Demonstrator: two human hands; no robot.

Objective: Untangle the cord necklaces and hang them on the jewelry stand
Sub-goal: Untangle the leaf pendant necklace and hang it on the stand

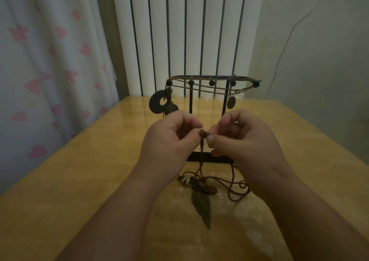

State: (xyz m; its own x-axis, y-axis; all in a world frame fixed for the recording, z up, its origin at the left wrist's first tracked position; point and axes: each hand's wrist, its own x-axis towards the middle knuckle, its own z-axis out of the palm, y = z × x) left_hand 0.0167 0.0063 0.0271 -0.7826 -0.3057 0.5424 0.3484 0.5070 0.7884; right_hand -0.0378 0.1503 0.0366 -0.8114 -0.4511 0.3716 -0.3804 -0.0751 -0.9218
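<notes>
Cord necklaces (201, 180): brown tangle lying on the wooden table (79, 180), on the near side of the jewelry stand (211, 81), between the forearms. One strand rises from the tangle to a small dark lump (204, 133); knot or bead, cannot tell. Left hand (169, 138) and right hand (245, 140) both pinch that lump between thumb and forefinger, above the table. Feather pendant (201, 204) lies flat, nearest. Stand upright; its top bar carries cords, a ring pendant (156, 101) at left, an oval pendant (231, 102) at right
</notes>
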